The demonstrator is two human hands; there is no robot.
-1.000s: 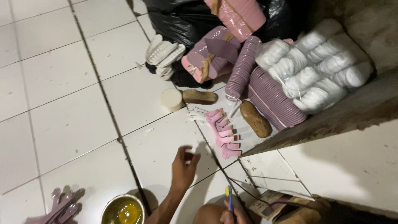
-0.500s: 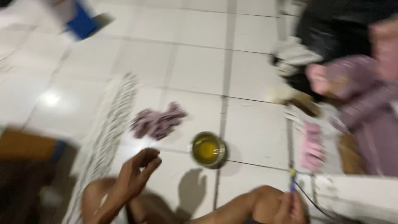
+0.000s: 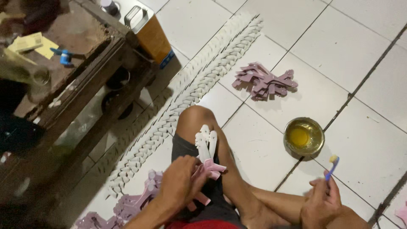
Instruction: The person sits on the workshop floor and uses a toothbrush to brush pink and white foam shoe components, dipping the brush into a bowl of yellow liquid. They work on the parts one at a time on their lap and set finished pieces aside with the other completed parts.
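I sit on a white tiled floor with my legs folded. My left hand (image 3: pixel 182 183) grips a bundle of flat white and pink strap-shaped pieces (image 3: pixel 207 149) that rests on my thigh. My right hand (image 3: pixel 323 202) holds a small blue brush (image 3: pixel 332 166) with yellow glue on its tip, raised near my right knee. A round metal bowl of yellow glue (image 3: pixel 303 136) sits on the tile just beyond the brush.
A long braided row of white pieces (image 3: pixel 199 87) runs diagonally across the floor. A heap of mauve pieces (image 3: pixel 264 80) lies beyond the bowl, more mauve pieces (image 3: pixel 127 205) by my left side. A dark wooden bench (image 3: pixel 80 72) and a yellow tin (image 3: pixel 150 32) stand at left.
My view swung left, from the sacks and stacked pink pieces to the bench and braided row. My left hand, open before, has taken hold of the strap bundle. The right hand keeps the brush.
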